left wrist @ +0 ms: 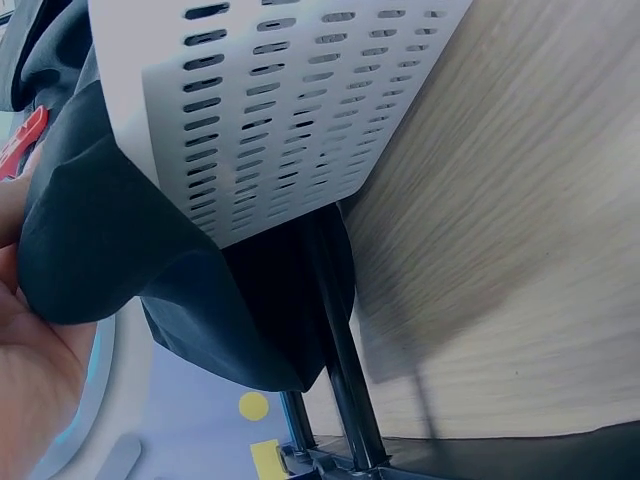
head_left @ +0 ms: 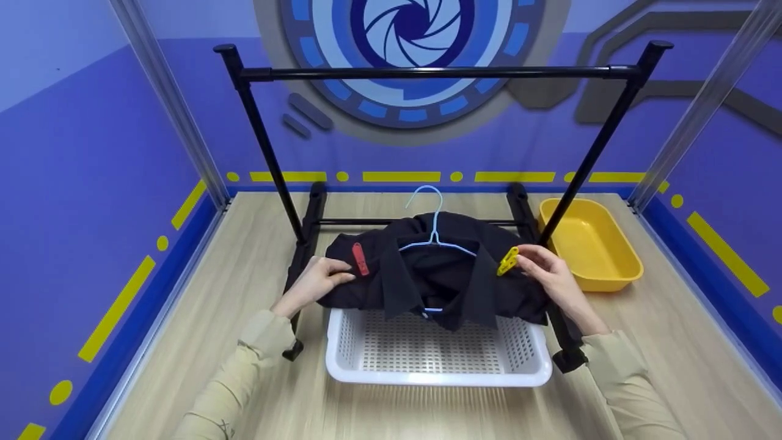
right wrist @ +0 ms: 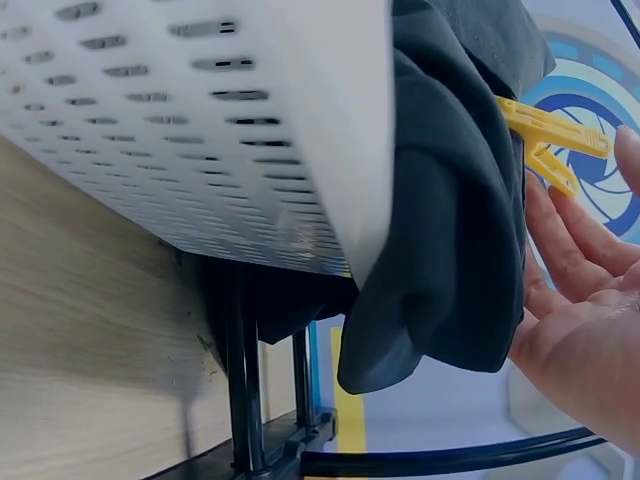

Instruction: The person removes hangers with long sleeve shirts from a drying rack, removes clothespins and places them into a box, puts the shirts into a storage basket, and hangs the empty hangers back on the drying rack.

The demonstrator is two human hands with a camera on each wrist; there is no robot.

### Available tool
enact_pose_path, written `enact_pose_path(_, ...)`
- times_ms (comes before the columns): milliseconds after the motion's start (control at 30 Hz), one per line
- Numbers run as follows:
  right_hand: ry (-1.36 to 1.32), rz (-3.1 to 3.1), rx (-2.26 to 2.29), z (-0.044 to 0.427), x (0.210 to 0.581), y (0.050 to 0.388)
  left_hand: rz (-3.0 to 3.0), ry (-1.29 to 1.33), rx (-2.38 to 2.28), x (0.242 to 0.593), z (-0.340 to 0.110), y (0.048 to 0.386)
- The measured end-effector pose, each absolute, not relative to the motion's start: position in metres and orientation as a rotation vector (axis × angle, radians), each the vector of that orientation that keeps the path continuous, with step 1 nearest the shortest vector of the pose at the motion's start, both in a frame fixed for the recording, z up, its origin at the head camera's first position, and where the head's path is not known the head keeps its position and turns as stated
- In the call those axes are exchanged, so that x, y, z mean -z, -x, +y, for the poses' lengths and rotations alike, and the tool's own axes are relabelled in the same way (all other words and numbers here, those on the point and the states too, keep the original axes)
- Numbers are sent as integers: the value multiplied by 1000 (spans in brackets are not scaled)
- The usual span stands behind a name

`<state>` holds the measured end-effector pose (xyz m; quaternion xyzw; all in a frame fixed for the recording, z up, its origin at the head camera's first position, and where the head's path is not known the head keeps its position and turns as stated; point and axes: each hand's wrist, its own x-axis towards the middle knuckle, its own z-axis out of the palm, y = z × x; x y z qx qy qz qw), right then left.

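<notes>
A black collared shirt lies across the back of a white perforated basket, with a light blue wire hanger inside its collar. My left hand grips the shirt's cloth at the left shoulder, beside a red clothespin on the shirt. On the other shoulder sits a yellow clothespin, its jaws on the cloth. My right hand is around its handle end. In the right wrist view those fingers are loosely extended, close under the handles, and the thumb is slightly apart from them.
A black garment rack stands behind and around the basket, its top bar above the shirt. At the back right, a yellow tub sits beside the rack's leg. Blue-purple walls enclose the wooden tabletop.
</notes>
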<state>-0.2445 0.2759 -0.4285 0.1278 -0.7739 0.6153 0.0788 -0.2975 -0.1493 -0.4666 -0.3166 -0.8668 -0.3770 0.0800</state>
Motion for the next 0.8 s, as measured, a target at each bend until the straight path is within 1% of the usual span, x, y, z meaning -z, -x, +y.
enact_pose_path(267, -429, -2263, -1897, 273, 428, 250, -2599, 949, 1141, 466, -149, 297)
enact_pose_path(800, -474, -2277, -1828, 275, 427, 249, -2606, 944, 1136, 469, -149, 298)
